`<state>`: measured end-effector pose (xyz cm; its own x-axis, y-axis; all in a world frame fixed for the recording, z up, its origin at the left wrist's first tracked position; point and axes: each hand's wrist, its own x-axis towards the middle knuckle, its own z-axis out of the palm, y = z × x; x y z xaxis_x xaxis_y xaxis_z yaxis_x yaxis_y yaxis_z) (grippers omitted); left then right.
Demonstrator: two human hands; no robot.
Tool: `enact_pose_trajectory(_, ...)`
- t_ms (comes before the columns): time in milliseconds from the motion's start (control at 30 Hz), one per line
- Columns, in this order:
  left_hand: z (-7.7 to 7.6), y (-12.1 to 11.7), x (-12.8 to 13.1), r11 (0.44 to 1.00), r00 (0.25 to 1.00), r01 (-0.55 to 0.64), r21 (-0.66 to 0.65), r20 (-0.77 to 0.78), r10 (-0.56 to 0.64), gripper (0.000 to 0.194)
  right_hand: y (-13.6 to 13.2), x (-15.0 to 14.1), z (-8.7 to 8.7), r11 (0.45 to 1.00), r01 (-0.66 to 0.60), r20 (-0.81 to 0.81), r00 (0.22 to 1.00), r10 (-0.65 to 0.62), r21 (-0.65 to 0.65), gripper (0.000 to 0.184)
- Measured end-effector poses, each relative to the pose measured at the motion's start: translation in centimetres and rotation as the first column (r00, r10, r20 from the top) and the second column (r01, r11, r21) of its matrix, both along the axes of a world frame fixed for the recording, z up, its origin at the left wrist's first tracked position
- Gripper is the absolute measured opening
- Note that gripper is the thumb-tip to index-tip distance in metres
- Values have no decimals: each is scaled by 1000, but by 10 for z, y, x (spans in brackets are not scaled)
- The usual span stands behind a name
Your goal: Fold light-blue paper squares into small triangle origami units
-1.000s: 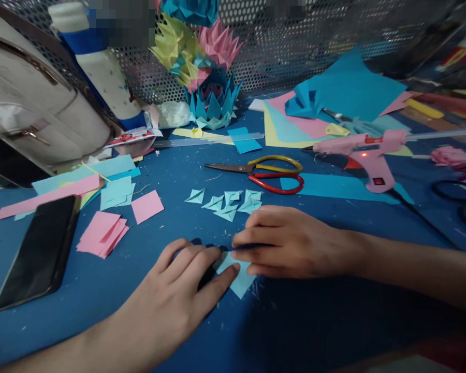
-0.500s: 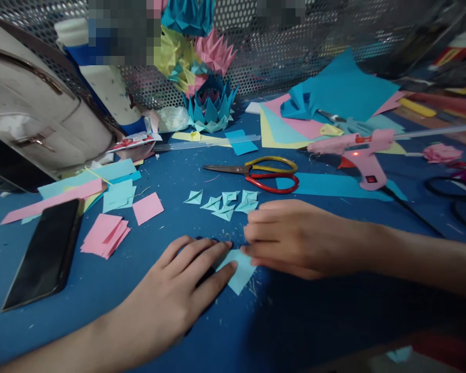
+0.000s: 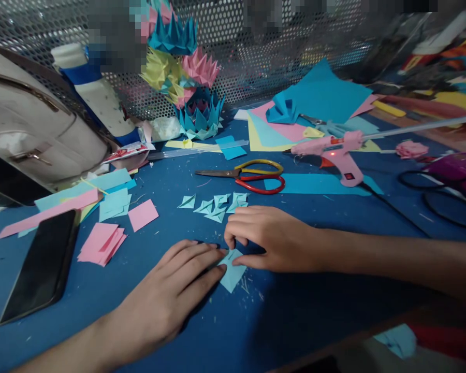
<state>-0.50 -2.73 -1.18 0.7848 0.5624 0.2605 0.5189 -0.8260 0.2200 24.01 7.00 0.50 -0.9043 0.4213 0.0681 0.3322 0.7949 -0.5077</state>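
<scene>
A small light-blue paper piece [image 3: 231, 273] lies on the blue table top [image 3: 171, 331] in front of me. My left hand [image 3: 171, 295] rests flat on it, fingers stretched out and pressing its left edge. My right hand [image 3: 266, 238] comes in from the right, fingers curled, pinching the paper's top edge. Just behind the hands lie several folded light-blue paper triangles [image 3: 213, 204].
Scissors [image 3: 248, 176] with yellow and red handles lie behind the triangles, a pink glue gun [image 3: 334, 153] to their right. Pink paper squares [image 3: 101, 241] and a black phone [image 3: 42, 264] lie left. Paper flowers [image 3: 186, 83], a white bottle [image 3: 97, 98], a bag [image 3: 27, 124] and coloured sheets [image 3: 318, 103] fill the back.
My right hand's fingers have curled in and shifted left onto the paper's top edge. The left hand stays pressed on the paper. The view has shifted slightly.
</scene>
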Motion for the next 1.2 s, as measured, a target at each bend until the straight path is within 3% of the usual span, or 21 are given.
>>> enact_pose_trajectory(133, -3, 0, -3, 1000, 1000, -27, -12, 4, 27, 43, 2, -1, -5, 989, -85, -43, 995, 91, 123, 11)
enact_pose_trajectory(267, -2, 0, -3, 999, 999, -44, -11, 31, 44, 42, 3, 0, -8, 884, -137, -50, 983, 178, 448, 21)
enact_pose_trajectory(367, 2, -1, -2, 1000, 998, 28, 13, 60, -29, 44, 5, 2, -7, 833, -164, -47, 974, 222, 529, 25)
enact_pose_trajectory(500, 8, -3, 0, 991, 992, 116, 67, 48, -119, 45, 9, 5, -5, 863, -233, -61, 955, 289, 448, 24)
enact_pose_trajectory(767, 7, -4, 3, 990, 995, 99, 101, 7, -100, 45, 12, 4, -3, 884, -342, -25, 929, 369, 317, 20)
enact_pose_trajectory(933, 7, -4, 5, 990, 994, 105, 98, -27, -103, 42, 16, 6, 0, 979, -163, -26, 985, 168, 122, 22)
enact_pose_trajectory(1033, 7, -4, 6, 988, 992, 120, 95, -61, -114, 42, 12, 7, 1, 995, -73, 4, 997, 73, 68, 25)
enact_pose_trajectory(1200, 7, -4, 7, 990, 993, 108, 96, -62, -102, 42, 1, 5, 5, 999, -32, 64, 998, 29, 41, 24)
